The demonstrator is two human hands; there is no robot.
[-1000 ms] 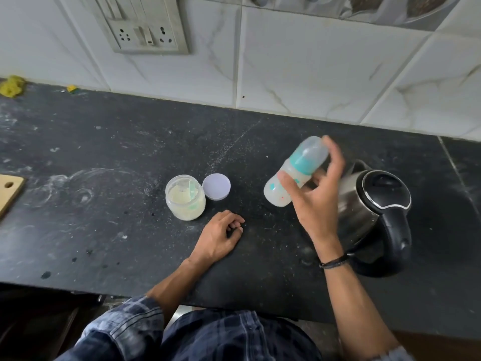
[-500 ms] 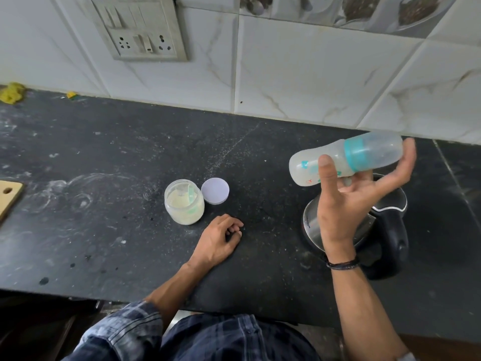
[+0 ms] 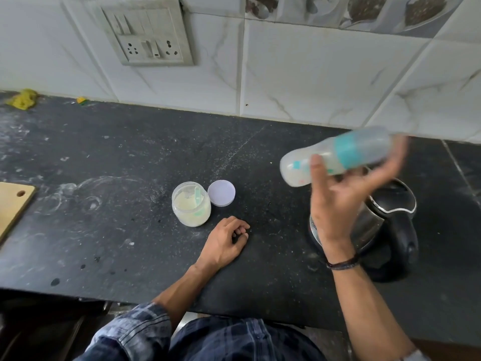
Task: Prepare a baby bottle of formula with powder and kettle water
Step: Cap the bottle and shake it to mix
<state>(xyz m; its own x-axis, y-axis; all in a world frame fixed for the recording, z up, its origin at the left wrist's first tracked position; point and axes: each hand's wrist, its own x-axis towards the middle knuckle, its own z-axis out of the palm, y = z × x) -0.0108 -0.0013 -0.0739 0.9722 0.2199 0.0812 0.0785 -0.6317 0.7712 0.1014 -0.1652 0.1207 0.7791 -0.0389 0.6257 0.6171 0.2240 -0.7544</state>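
Bottle held up in right hand, over kettle

Right hand (image 3: 338,201) grips the baby bottle (image 3: 335,155) in the air, thumb across the front of the body, fingers wrapped behind the cap end. Bottle lies almost sideways, base to the left, capped end to the right, teal ring between them. Bottle and fingertips are blurred, pale contents inside. It sits above and slightly behind the kettle (image 3: 390,225), not touching it. Kettle stands on the dark counter (image 3: 104,178), handle toward the person, partly hidden by the right forearm. Dark band (image 3: 342,264) on the right wrist.

Left hand (image 3: 223,241) rests on the counter, fingers loosely curled, holding nothing. Just beyond it stands the open powder jar (image 3: 191,204) with a green scoop (image 3: 198,195) inside. Jar's lid (image 3: 221,193) lies flat, just beside the jar on its right; cannot tell if they touch.

Wooden board (image 3: 13,204) at the left edge, yellow cloth (image 3: 23,99) at the back left, socket plate (image 3: 148,35) on the tiled wall
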